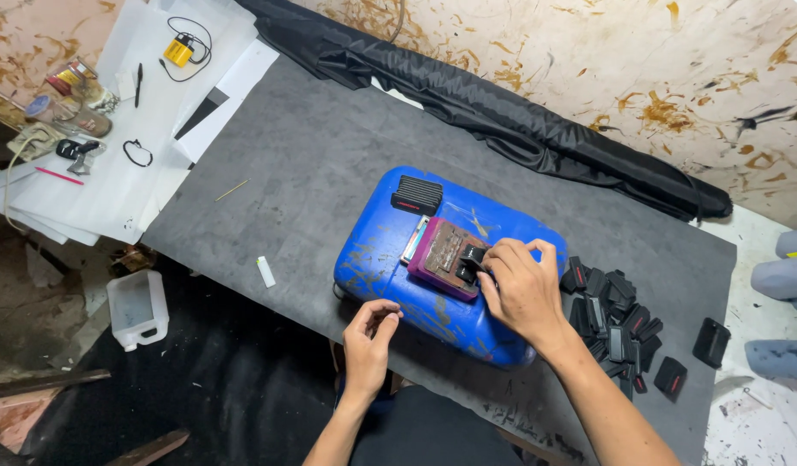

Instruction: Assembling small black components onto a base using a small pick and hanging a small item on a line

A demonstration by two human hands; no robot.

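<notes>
At frame centre, the right hand pinches a small black piece on a purple block atop the blue can. The left hand, loosely curled and holding nothing, touches the can's near edge.

Single head-worn view, steeply downward, fairly near, over the grey mat and floor beyond.

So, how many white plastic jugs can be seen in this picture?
1. The white plastic jug stands on the dark floor at the left, below the grey mat, apart from both hands. Others may be hidden outside the view.
</notes>
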